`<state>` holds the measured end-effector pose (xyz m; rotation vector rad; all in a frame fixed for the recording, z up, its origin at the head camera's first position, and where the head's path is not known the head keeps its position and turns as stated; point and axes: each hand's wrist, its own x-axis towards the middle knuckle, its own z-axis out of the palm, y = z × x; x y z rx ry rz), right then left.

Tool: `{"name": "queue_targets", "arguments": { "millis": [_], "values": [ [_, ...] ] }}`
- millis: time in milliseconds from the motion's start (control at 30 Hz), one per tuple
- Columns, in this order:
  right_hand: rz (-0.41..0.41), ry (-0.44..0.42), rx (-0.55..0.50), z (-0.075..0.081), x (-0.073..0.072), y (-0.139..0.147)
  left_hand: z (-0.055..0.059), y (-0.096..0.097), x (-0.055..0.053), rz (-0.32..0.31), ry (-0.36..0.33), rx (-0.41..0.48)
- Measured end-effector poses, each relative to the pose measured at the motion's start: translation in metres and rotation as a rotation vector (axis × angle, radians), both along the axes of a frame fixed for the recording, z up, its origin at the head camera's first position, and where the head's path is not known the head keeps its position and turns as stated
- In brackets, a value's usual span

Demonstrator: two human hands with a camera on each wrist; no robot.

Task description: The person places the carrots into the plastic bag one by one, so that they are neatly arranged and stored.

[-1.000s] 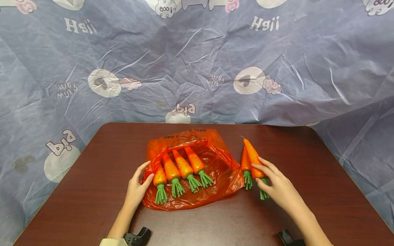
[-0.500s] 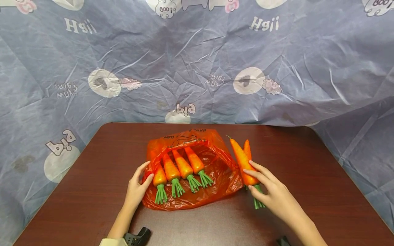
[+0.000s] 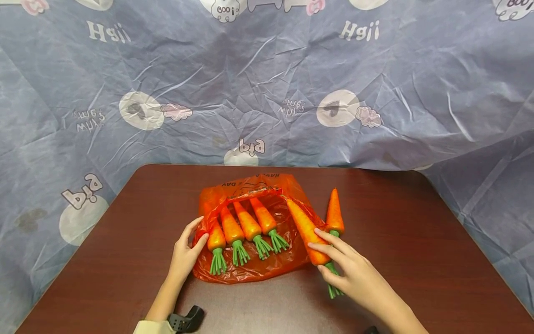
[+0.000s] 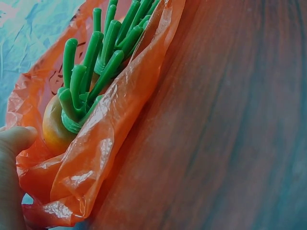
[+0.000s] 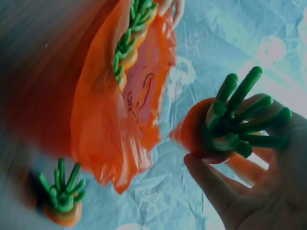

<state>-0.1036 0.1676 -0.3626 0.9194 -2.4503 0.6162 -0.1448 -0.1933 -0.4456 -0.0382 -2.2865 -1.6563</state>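
My right hand (image 3: 354,273) grips an orange toy-like carrot (image 3: 303,227) near its green-stemmed end, the tip pointing up and left over the mouth of a red plastic bag (image 3: 267,273). In the right wrist view the carrot's green stems (image 5: 244,120) face the camera, with the thumb below. My left hand (image 3: 185,255) holds the bag's left edge between thumb and fingers; the thumb (image 4: 19,139) shows in the left wrist view. Several carrots (image 3: 231,227) lie side by side inside the bag, stems toward me. Another carrot (image 3: 335,213) lies on the table, right of the bag.
A dark brown table (image 3: 417,241) bears everything. Behind it hangs a wrinkled grey-blue printed cloth (image 3: 267,83). A black strap device (image 3: 187,319) sits at the left wrist. Loose bag film (image 5: 105,134) sags at the bag's right side.
My right hand has picked up one of the two carrots at the right and carried it left, over the bag's opening. The other stays on the table. The left hand has barely moved.
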Motion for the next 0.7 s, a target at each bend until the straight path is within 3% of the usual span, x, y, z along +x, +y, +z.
{"name": "queue_targets", "arguments": {
  "millis": [200, 467, 567, 700],
  "values": [
    [-0.037, -0.122, 0.083, -0.004, -0.005, -0.015, 0.000, 0.000, 0.000, 0.001, 0.007, -0.008],
    [-0.072, -0.288, 0.150, -0.010, -0.026, -0.037, 0.001, 0.000, 0.002, -0.005, 0.004, -0.004],
    [-0.080, -0.314, 0.168, -0.012, -0.035, -0.045, 0.001, 0.000, 0.002, -0.005, 0.005, -0.006],
    [-0.098, -0.284, 0.208, -0.017, -0.047, -0.055, 0.001, 0.001, 0.002, -0.003, 0.005, -0.005]
  ]
}}
